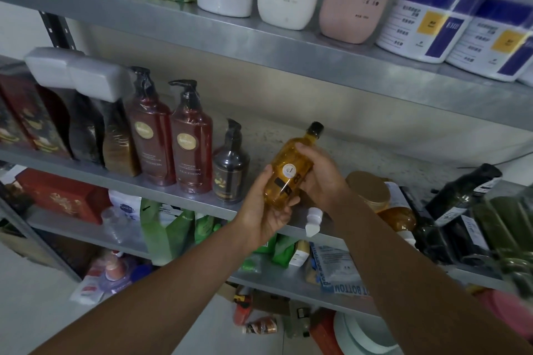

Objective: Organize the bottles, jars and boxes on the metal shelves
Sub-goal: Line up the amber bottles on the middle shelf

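Arms outstretched, left hand [265,210] and right hand [320,177] grip tilted amber bottle [286,163].

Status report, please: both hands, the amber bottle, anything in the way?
Left hand and right hand both grip amber bottle. Bottle tilted, black cap up, held before middle shelf. Small white container lies at shelf edge, beneath.

The amber bottle [284,181] looks like clear, glossy plastic. The metal shelves [317,57] are dull grey and smooth. 2 red pump bottles [153,135] gleam.
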